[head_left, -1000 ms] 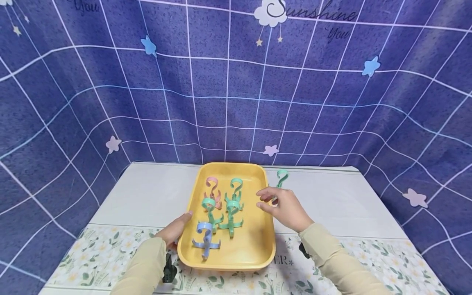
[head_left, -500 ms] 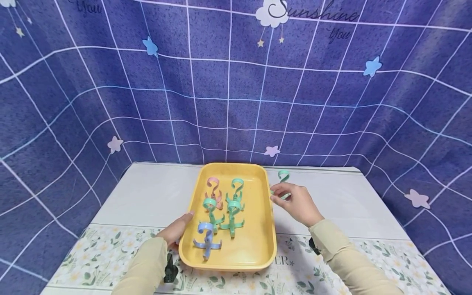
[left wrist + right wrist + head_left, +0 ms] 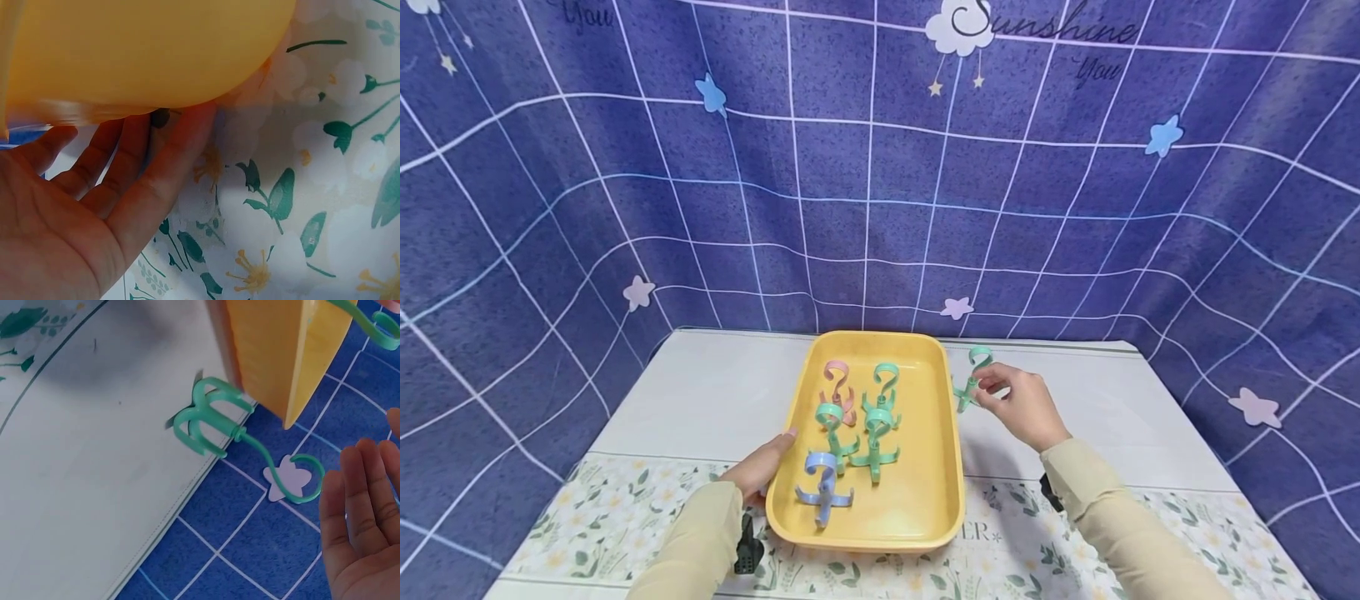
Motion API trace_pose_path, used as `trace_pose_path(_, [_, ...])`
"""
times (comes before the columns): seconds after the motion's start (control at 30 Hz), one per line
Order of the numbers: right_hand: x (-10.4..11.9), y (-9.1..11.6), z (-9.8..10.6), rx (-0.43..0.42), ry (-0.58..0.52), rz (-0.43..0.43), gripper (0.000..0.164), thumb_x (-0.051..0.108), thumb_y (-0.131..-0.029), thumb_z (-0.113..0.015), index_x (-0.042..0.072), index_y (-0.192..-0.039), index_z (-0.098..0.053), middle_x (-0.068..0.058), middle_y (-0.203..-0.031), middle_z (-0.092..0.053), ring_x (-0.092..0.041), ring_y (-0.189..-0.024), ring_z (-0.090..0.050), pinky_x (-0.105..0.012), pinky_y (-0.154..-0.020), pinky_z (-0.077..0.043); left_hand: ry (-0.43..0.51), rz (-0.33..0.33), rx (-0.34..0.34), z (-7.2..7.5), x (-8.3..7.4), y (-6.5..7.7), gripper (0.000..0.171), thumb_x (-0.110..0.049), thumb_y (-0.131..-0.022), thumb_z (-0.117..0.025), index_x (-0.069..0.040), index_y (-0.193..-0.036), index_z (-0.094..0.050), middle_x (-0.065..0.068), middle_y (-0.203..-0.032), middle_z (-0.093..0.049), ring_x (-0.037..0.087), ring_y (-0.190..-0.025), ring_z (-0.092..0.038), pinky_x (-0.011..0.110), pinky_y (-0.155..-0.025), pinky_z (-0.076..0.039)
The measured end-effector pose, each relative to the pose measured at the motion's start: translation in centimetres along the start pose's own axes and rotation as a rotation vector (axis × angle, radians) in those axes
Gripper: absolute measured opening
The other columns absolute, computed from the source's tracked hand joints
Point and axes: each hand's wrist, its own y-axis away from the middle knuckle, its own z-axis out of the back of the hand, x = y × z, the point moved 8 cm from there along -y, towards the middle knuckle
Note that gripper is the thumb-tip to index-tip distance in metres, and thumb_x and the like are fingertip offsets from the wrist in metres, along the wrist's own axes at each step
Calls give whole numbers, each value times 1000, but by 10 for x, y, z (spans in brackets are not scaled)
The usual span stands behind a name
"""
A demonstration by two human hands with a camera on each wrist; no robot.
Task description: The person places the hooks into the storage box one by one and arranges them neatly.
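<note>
My left hand grips the left edge of the yellow tray, thumb at the rim; in the left wrist view its fingers reach under the tray's bottom. Right of the tray, a green pronged hanging hook stands on the table, curled end up. My right hand is beside it and overlaps its stem in the head view. From the right wrist view, the fingers are straight and apart from the hook. Inside the tray are a pink hook, a blue hook and several green hooks.
The table is white with a floral band along its near side. A blue curtain with white grid lines and stars surrounds the back and both sides. The tray's right wall rises close to the standing hook.
My right hand has moved right from over the tray's right edge, and more of the green hook's prongs now show. The left hand has kept its hold on the tray.
</note>
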Motion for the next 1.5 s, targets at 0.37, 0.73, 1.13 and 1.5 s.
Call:
trace_pose_path(0.37, [-17,-16,11,-28,69,-35,26,10,-91,-76,0,-114,-72,-11,-93,-75,-31,-87,-72,-51,-82,-54,-4,1,-1,1,0,0,70,-53,-109,-27,1,-153,-33,14,-108,-69,26,-86,-71,46,-70,-60])
trace_pose_path(0.73, [-40,-31,8,-22,65,-139,32,8,-92,-72,-4,-121,-68,-21,-104,-73,-38,-96,-70,-53,-88,-53,-13,16,-7,0,1,-1,70,-54,-109,-27,0,-153,-34,14,-108,-69,25,-85,-70,45,-69,-60])
trace_pose_path(1.13, [-45,-43,-8,48,101,-239,49,12,-95,-68,-1,-141,-56,-28,-134,-60,-42,-114,-64,-55,-95,-50,-2,6,2,0,-1,2,67,-51,-110,-25,-1,-154,-32,13,-107,-68,25,-85,-70,46,-69,-60])
trace_pose_path(1.5, [-52,-39,-10,-8,71,-213,38,13,-98,-65,-3,-132,-62,-23,-120,-68,-40,-107,-67,-54,-92,-51,-12,-3,0,0,-2,1,67,-50,-111,-24,0,-153,-33,14,-109,-67,26,-86,-69,47,-70,-59])
